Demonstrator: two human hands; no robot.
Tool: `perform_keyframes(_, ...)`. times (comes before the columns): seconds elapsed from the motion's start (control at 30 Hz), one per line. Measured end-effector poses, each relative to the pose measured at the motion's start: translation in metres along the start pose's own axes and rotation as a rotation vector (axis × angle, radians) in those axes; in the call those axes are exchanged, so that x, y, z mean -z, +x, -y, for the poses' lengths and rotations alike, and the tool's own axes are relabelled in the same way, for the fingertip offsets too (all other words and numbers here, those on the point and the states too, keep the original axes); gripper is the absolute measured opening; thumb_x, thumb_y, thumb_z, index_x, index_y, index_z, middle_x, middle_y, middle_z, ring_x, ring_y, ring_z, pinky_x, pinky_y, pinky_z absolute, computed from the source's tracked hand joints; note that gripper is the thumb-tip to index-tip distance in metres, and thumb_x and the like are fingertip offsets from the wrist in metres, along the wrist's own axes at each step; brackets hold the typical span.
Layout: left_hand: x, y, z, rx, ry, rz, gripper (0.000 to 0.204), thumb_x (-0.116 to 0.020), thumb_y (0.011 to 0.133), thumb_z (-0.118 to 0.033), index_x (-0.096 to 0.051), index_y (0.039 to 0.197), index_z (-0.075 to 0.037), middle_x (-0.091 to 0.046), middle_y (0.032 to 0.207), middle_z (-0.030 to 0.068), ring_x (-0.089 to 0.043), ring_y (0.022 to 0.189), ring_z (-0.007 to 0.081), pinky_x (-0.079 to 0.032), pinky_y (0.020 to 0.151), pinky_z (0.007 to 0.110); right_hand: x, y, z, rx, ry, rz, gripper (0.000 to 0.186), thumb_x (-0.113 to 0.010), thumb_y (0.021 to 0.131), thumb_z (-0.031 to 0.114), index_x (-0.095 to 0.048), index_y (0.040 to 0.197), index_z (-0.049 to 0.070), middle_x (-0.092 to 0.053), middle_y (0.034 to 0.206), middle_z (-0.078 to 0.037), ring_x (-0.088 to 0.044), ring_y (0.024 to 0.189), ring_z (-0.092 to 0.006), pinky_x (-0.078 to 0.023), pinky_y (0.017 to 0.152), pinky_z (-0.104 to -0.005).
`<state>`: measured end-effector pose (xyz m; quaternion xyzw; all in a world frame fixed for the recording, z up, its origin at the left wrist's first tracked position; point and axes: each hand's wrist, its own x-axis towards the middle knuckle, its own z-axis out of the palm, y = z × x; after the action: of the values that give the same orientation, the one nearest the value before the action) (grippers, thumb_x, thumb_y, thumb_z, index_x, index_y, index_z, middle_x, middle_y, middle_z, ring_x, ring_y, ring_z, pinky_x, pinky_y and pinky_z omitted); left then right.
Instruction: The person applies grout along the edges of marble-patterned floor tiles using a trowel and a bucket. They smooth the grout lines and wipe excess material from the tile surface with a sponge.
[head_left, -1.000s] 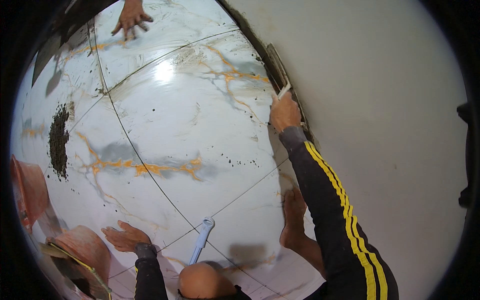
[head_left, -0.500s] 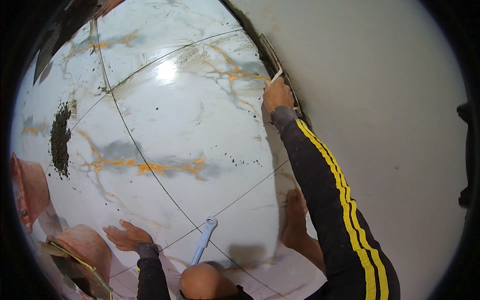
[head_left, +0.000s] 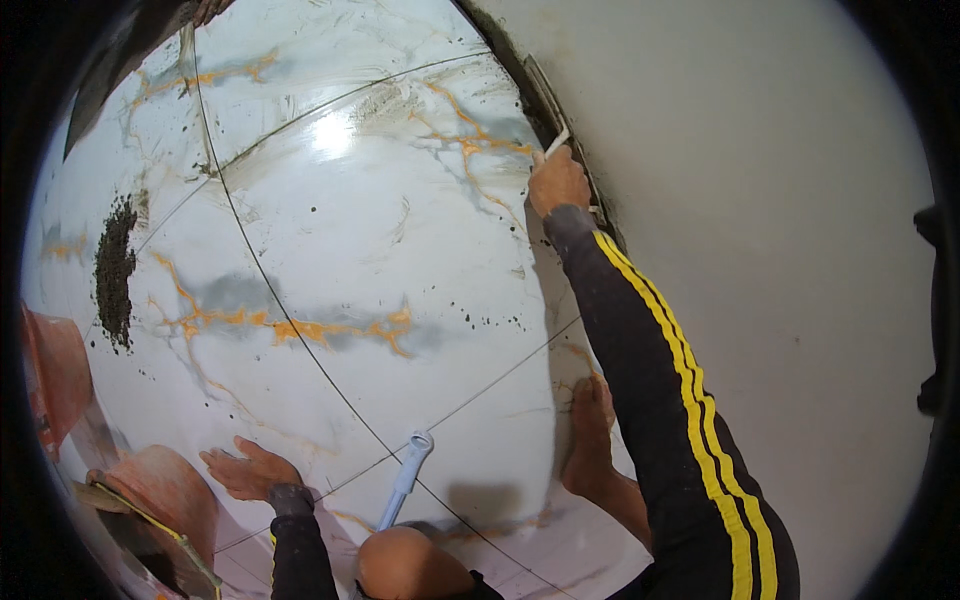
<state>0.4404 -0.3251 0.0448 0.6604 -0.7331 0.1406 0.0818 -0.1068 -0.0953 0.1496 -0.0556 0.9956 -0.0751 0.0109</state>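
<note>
- Glossy marble-look floor tiles (head_left: pixel 330 230), white with orange and grey veins, fill almost all I see; on the right stands the plain grey wall (head_left: pixel 760 200), and between them runs a dark open joint (head_left: pixel 540 100).
- My right hand (head_left: pixel 557 180) is stretched far out to this joint, and its fingers are closed tight around a small white tool (head_left: pixel 557 140). Only the tip shows, above my knuckles, and it points into the joint.
- So the tool sits inside my fist, its tip touching or almost touching the joint edge; which one, I cannot tell.
- To do this well, I think I must keep the tip low in the gap, move it along the wall line with even pressure, and not let it slip onto the shiny tile.
- My left hand (head_left: pixel 248 470) lies flat on the tile with the fingers spread, holding nothing, as a support.
- Just beside it lies a light blue handle (head_left: pixel 405 480), not touched.
- Well apart, on the left, a heap of dark crumbs (head_left: pixel 115 270) sits on the tile.
</note>
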Motion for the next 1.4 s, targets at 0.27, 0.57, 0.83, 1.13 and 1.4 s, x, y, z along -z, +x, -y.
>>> perform_keyframes(0.27,-0.001,-0.001,0.000,0.014,-0.017,0.022,0.066,-0.043,0.108,-0.053,-0.036,0.159,-0.012,-0.046,0.159,0.0105,-0.040,0.148,0.0281,-0.031,0.116,0.051,-0.006,0.012,0.010,-0.014,-0.018,0.002,0.042,-0.058,0.104,0.039,-0.059,0.113,-0.002,-0.071,0.108,-0.030,-0.069,0.105,-0.0480,-0.053,0.090,-0.0574)
perform_keyframes(0.57,0.005,-0.002,-0.001,0.018,-0.023,0.010,0.066,-0.042,0.109,-0.052,-0.035,0.160,-0.010,-0.046,0.159,0.0113,-0.040,0.148,0.0296,-0.030,0.116,0.051,0.000,0.024,0.029,-0.034,-0.012,0.013,0.043,-0.059,0.103,0.039,-0.059,0.116,-0.002,-0.070,0.113,-0.029,-0.067,0.109,-0.0479,-0.053,0.092,-0.0572)
perform_keyframes(0.83,0.003,-0.002,-0.001,0.040,-0.117,0.090,0.069,-0.050,0.105,-0.052,-0.044,0.151,-0.002,-0.041,0.162,0.0168,-0.039,0.147,0.0377,-0.034,0.112,0.059,-0.007,0.048,0.047,0.019,0.068,0.033,0.041,-0.060,0.102,0.036,-0.061,0.116,-0.003,-0.070,0.116,-0.030,-0.066,0.113,-0.0477,-0.052,0.095,-0.0564)
perform_keyframes(1.13,0.003,0.000,0.000,0.034,-0.039,0.088,0.068,-0.040,0.108,-0.053,-0.035,0.160,-0.008,-0.042,0.162,0.0118,-0.036,0.150,0.0300,-0.029,0.117,0.053,0.007,0.055,0.044,0.050,0.046,0.115,0.045,-0.062,0.100,0.036,-0.064,0.118,-0.005,-0.068,0.119,-0.033,-0.065,0.115,-0.0486,-0.051,0.098,-0.0553)
perform_keyframes(1.4,0.005,0.000,-0.003,0.066,-0.032,0.071,0.066,-0.041,0.109,-0.052,-0.033,0.161,-0.011,-0.045,0.159,0.0114,-0.038,0.149,0.0299,-0.029,0.117,0.055,0.000,0.051,0.022,0.128,0.029,0.131,0.048,-0.063,0.099,0.038,-0.064,0.119,-0.006,-0.068,0.117,-0.034,-0.065,0.115,-0.0484,-0.052,0.098,-0.0552)
